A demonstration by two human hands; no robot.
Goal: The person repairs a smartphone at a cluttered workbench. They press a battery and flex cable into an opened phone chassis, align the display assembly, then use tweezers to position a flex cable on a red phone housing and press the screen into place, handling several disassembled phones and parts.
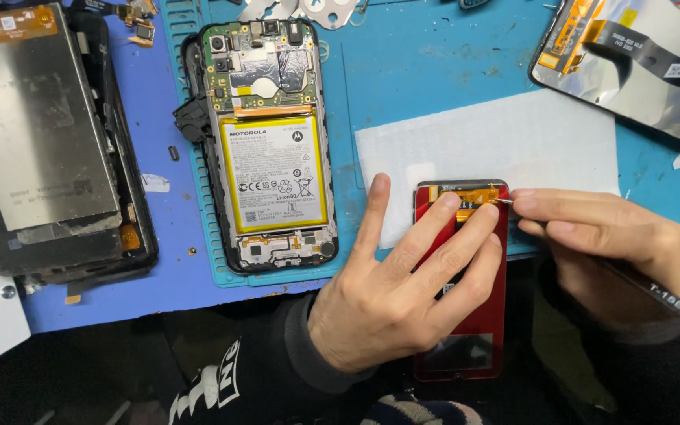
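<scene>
Pressing flat on a red phone panel (466,315), the left hand (403,291) lies with its fingers spread, 3 fingertips (450,201) resting at the panel's upper end beside an orange flex cable (466,197); the hand is open and clamps nothing, only holds the panel down. The panel lies upright in the view, its top edge overlapping a white sheet (513,142) on the blue work mat (403,71), its lower end reaching off the mat's front edge toward the person's dark sleeves. The right hand (615,244) comes in from the right, thumb and forefinger pinched together on thin metal tweezers (670,303), whose tip (504,201) touches the orange cable at the panel's top right corner. To the left on the mat lies an opened phone (273,149) with its back off, showing a white battery with a yellow border (275,175) below a green circuit board (261,67). Farther left, on a blue table surface (175,267), rests a black frame holding a grey display backing (37,134). At the top right corner lies 1 more display assembly (631,63) with orange and black ribbon cables.
</scene>
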